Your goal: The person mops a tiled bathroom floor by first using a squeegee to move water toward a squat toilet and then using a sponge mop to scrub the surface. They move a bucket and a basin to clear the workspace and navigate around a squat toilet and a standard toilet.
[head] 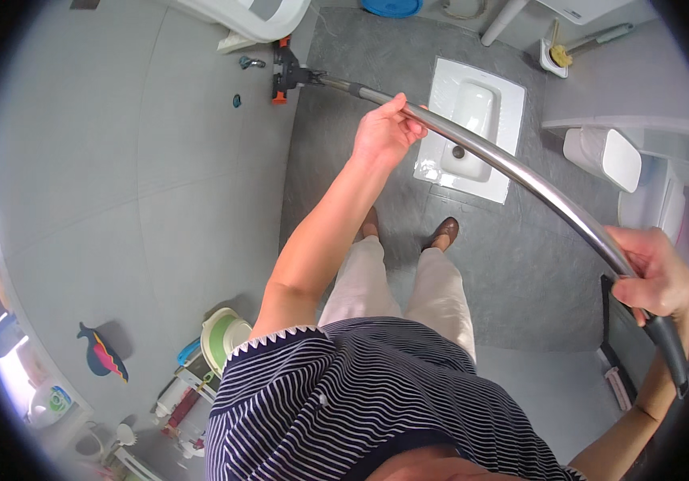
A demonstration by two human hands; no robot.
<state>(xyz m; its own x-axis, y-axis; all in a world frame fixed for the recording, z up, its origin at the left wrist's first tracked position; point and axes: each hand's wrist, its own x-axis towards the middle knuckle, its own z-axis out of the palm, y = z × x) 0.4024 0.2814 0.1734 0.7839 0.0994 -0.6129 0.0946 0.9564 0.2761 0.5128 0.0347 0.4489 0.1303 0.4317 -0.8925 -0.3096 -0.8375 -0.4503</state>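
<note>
Both hands are on a long metal pole point(521, 171) that looks bent in this view. It belongs to a long-handled cleaning tool with a black-and-orange head point(287, 72). My left hand point(389, 129) grips the pole's lower part, between the head and a white squat toilet point(494, 102) set in the floor. Near the top end, my right hand point(654, 273) is closed around the pole, just above the black handle grip point(669, 352). The head is at the left wall, below a white basin point(254, 18); whether it presses on wall or floor I cannot tell.
Grey wall point(200, 150) rises on the left, with a small metal valve point(252, 62). A toilet brush holder point(553, 57) and a white bin point(603, 156) stand on the right. Behind the left elbow hang green-and-white basins point(221, 340). A blue lid or tub point(392, 6) sits at the far edge.
</note>
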